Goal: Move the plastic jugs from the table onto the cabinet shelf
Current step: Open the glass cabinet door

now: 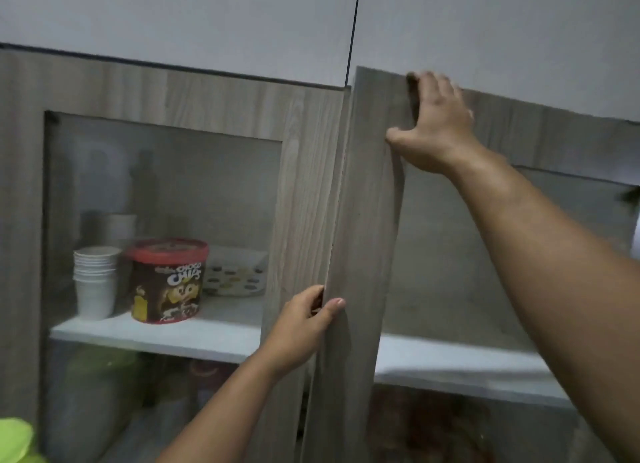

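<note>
I face a wood-grain cabinet with two glass-panelled doors. The right door (367, 220) stands slightly ajar, its left edge swung toward me. My left hand (304, 327) pinches that edge low down, fingers behind it and thumb in front. My right hand (433, 123) grips the door's top edge, fingers curled over it. Behind the right glass the white shelf (450, 362) looks bare. A bright green plastic thing (15, 442) shows at the bottom left corner; what it is cannot be told. No table is in view.
The left door (304, 192) is closed. Behind its glass stand a stack of white paper cups (95, 282), a red-lidded Choco Chips tub (168, 282) and a dotted white tray (235, 272). Blurred green items sit on the lower shelf. White upper cabinet doors (207, 23) hang above.
</note>
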